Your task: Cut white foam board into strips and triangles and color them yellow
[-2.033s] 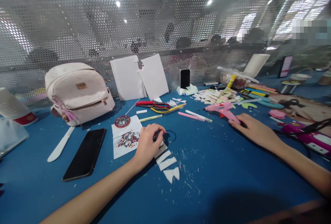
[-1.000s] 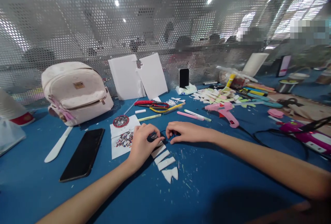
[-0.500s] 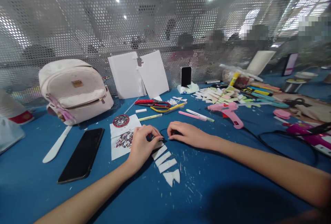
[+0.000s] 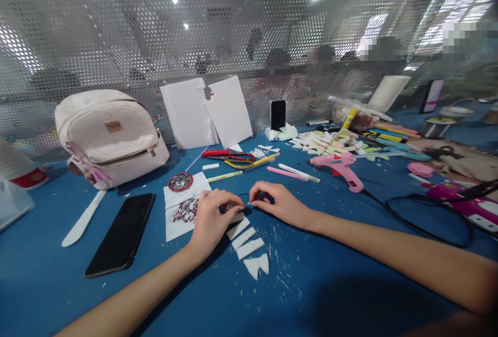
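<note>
Although fingers partly hide it, a small dark piece (image 4: 229,205) sits pinched in the left hand (image 4: 212,217), at nine o'clock from the right hand (image 4: 278,204), whose fingertips nearly meet, grasp unclear. It looks light, probably best held by its edges.

Left forearm (image 4: 143,280) and right forearm (image 4: 385,241) angled inward, left hand (image 4: 212,217) and right hand (image 4: 282,204) nearly meeting, fingers (image 4: 259,188) curled

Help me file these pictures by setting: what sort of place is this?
Probably a craft workshop or classroom: a pink plastic glue gun, a heap of pale cut strips and a row of flat white cut pieces lie out.
</note>
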`<state>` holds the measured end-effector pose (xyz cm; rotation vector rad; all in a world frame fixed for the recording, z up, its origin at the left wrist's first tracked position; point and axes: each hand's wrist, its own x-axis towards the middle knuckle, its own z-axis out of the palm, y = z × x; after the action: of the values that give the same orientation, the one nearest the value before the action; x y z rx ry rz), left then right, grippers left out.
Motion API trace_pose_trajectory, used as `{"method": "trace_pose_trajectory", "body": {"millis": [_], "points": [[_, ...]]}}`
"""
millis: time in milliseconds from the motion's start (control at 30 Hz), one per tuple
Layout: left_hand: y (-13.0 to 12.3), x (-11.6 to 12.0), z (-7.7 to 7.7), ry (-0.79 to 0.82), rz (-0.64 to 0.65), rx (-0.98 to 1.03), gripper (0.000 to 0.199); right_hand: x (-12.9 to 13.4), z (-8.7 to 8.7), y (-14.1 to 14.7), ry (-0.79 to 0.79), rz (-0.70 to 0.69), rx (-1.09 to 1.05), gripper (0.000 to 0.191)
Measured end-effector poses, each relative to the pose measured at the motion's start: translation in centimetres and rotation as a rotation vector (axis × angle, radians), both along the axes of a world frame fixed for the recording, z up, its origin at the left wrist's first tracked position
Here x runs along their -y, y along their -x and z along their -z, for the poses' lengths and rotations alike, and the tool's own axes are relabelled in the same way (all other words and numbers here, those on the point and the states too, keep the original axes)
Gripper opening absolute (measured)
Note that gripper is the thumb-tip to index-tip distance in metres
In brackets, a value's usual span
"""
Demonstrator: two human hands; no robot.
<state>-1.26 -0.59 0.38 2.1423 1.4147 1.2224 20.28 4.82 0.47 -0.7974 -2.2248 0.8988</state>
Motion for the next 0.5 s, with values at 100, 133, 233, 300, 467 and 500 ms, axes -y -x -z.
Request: {"method": "trace_pose_trajectory", "body": {"millis": [100,133,233,300,467,500], "points": [[0.01,0.13,-0.02,-0.010,-0.013,0.021,0.013,-0.05,0.04,0.06,0.003,0.007,-0.023,0.007],[-0.02,0.17,-0.01,-0.010,-0.018,0.028,0.014,-0.07,0.03,0.08,0.003,0.012,-0.028,0.007],[-0.15,0.20,0.13,-0.008,-0.032,0.052,0.014,-0.12,-0.03,0.10,0.002,0.025,-0.043,0.008],[-0.24,0.11,0.26,-0.003,-0.042,0.077,0.013,-0.15,-0.01,0.08,-0.001,0.028,-0.051,0.010],[-0.15,-0.21,0.30,0.007,-0.036,0.079,0.018,-0.24,0.25,-0.06,-0.031,0.017,-0.062,0.010],[-0.08,-0.25,0.24,0.005,-0.030,0.071,0.015,-0.25,0.28,-0.09,-0.040,0.011,-0.059,0.011]]}}
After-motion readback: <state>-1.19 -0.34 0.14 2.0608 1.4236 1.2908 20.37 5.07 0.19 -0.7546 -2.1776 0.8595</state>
